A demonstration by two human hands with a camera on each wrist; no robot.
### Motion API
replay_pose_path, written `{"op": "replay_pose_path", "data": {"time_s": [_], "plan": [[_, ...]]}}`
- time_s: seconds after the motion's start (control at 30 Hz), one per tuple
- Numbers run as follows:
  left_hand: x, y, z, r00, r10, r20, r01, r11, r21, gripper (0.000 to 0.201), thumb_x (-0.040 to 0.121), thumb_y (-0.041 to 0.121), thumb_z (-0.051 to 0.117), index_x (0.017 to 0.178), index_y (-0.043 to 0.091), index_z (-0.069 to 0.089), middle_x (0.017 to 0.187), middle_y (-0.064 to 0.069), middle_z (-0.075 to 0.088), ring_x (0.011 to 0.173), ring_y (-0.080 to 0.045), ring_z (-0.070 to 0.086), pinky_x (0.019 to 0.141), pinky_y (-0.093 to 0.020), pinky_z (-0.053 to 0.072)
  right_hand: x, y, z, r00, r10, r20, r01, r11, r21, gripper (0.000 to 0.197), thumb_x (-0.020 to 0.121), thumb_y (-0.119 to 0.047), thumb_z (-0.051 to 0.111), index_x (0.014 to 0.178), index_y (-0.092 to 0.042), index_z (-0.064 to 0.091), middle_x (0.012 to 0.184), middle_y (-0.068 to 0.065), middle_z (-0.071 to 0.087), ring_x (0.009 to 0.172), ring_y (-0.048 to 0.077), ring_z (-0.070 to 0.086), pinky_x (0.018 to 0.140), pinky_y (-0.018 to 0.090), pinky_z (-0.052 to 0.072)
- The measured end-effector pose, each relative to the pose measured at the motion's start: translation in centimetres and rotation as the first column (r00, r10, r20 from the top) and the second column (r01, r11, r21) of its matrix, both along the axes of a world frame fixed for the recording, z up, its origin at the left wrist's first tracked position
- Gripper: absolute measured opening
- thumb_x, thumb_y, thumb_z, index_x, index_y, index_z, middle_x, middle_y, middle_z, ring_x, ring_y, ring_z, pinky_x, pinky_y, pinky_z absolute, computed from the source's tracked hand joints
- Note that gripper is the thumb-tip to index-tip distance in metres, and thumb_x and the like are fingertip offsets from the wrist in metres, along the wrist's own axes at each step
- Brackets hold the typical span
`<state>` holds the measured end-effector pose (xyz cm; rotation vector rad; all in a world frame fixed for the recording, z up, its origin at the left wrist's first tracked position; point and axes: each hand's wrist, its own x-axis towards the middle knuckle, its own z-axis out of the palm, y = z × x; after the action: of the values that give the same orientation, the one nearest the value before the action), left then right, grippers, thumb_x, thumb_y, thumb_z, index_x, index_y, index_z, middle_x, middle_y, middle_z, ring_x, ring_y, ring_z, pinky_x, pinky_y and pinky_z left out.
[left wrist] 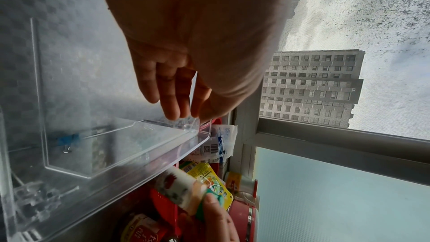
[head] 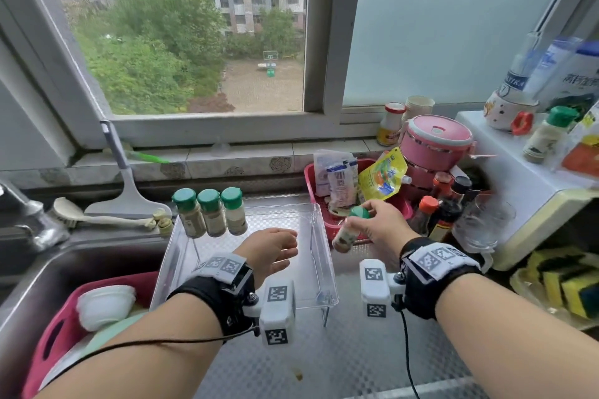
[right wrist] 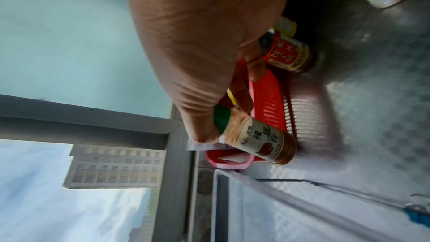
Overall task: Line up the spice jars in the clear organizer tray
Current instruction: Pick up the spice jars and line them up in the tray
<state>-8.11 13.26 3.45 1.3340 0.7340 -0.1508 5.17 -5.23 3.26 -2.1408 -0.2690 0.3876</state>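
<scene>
A clear organizer tray sits on the steel counter. Three green-capped spice jars stand in a row at its far left corner. My right hand grips another spice jar by its green cap, tilted, in the air just right of the tray over the red basket's front edge. My left hand hovers over the tray's middle, fingers loosely curled, holding nothing. One more green-capped jar stands on the white shelf at right.
A red basket of sachets lies right of the tray, with dark sauce bottles and a glass beside it. A pink lunch box stands behind. The sink with dishes is at left.
</scene>
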Motion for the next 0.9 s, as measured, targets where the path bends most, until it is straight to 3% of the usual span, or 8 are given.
{"op": "replay_pose_path", "data": {"time_s": [0.1, 0.23, 0.33, 0.4, 0.47, 0.57, 0.7, 0.9], "plan": [[-0.5, 0.4, 0.3, 1.0, 0.005, 0.012, -0.005, 1.0, -0.009, 0.017, 0.089, 0.006, 0.053, 0.098, 0.014, 0.065, 0.086, -0.001, 0.063, 0.08, -0.012, 0.064, 0.075, -0.026, 0.049, -0.4, 1.3, 2.4, 0.999, 0.011, 0.051, -0.015, 0.996, 0.09, 0.026, 0.078, -0.023, 0.073, 0.098, -0.012, 0.06, 0.098, 0.008, 0.065, 0.088, 0.021, 0.061, 0.073, 0.032, 0.054], [-1.4, 1.3, 0.9, 0.998, -0.022, 0.06, 0.02, 0.999, 0.044, 0.022, 0.089, 0.01, 0.057, 0.109, 0.014, 0.064, 0.091, -0.001, 0.064, 0.086, -0.013, 0.063, 0.083, -0.03, 0.049, -1.2, 3.4, 4.5, 0.997, 0.019, 0.079, -0.033, 0.983, 0.183, 0.022, 0.076, -0.028, 0.074, 0.088, -0.021, 0.057, 0.097, 0.008, 0.064, 0.099, 0.029, 0.064, 0.083, 0.046, 0.059], [-1.9, 2.0, 1.6, 0.989, -0.074, 0.128, 0.053, 0.985, 0.166, 0.028, 0.087, 0.013, 0.063, 0.115, 0.013, 0.062, 0.105, -0.004, 0.065, 0.095, -0.016, 0.061, 0.087, -0.033, 0.049, -2.2, 4.9, 5.3, 0.996, 0.039, 0.083, -0.054, 0.979, 0.196, 0.028, 0.077, -0.028, 0.075, 0.096, -0.015, 0.059, 0.104, 0.013, 0.065, 0.1, 0.031, 0.065, 0.085, 0.049, 0.058], [-1.9, 2.4, 2.1, 0.975, -0.138, 0.174, 0.085, 0.956, 0.281, 0.036, 0.084, 0.016, 0.069, 0.118, 0.014, 0.061, 0.112, -0.004, 0.064, 0.097, -0.015, 0.06, 0.079, -0.027, 0.048, -3.2, 5.7, 5.7, 0.995, 0.086, 0.057, -0.097, 0.972, 0.215, 0.032, 0.078, -0.026, 0.075, 0.102, -0.01, 0.06, 0.102, 0.012, 0.064, 0.095, 0.027, 0.064, 0.081, 0.042, 0.059], [-1.8, 2.4, 2.7, 0.957, -0.196, 0.215, 0.109, 0.927, 0.359, 0.043, 0.08, 0.018, 0.073, 0.121, 0.015, 0.059, 0.114, -0.001, 0.062, 0.101, -0.014, 0.06, 0.075, -0.024, 0.048, -4.2, 6.3, 5.8, 0.988, 0.156, 0.019, -0.157, 0.961, 0.23, 0.035, 0.079, -0.024, 0.074, 0.106, -0.007, 0.06, 0.095, 0.008, 0.063, 0.081, 0.018, 0.061, 0.066, 0.027, 0.054], [-1.4, 2.0, 3.3, 0.932, -0.228, 0.283, 0.136, 0.941, 0.31, 0.044, 0.08, 0.009, 0.074, 0.12, 0.015, 0.056, 0.114, -0.001, 0.062, 0.107, -0.016, 0.061, 0.084, -0.027, 0.053, -5.4, 6.9, 5.8, 0.968, 0.253, -0.007, -0.244, 0.942, 0.231, 0.039, 0.078, -0.028, 0.075, 0.106, -0.007, 0.061, 0.094, 0.01, 0.067, 0.072, 0.014, 0.061, 0.059, 0.021, 0.049], [-1.0, 0.9, 3.0, 0.91, -0.244, 0.336, 0.155, 0.95, 0.271, 0.03, 0.081, 0.001, 0.07, 0.104, 0.017, 0.059, 0.095, -0.004, 0.066, 0.085, -0.015, 0.066, 0.073, -0.023, 0.055, -6.2, 7.0, 5.7, 0.966, 0.26, -0.005, -0.252, 0.942, 0.22, 0.038, 0.075, -0.035, 0.077, 0.1, -0.011, 0.063, 0.086, 0.006, 0.067, 0.069, 0.015, 0.062, 0.058, 0.023, 0.049], [-0.3, -0.5, 1.6, 0.899, -0.278, 0.337, 0.2, 0.947, 0.25, 0.031, 0.08, 0.01, 0.073, 0.108, 0.019, 0.065, 0.096, -0.007, 0.069, 0.09, -0.022, 0.063, 0.089, -0.039, 0.051, -5.5, 3.6, 5.2, 0.983, 0.18, -0.038, -0.167, 0.959, 0.227, 0.058, 0.066, -0.051, 0.078, 0.104, -0.008, 0.064, 0.091, 0.01, 0.071, 0.069, 0.016, 0.063, 0.066, 0.027, 0.051]]}}
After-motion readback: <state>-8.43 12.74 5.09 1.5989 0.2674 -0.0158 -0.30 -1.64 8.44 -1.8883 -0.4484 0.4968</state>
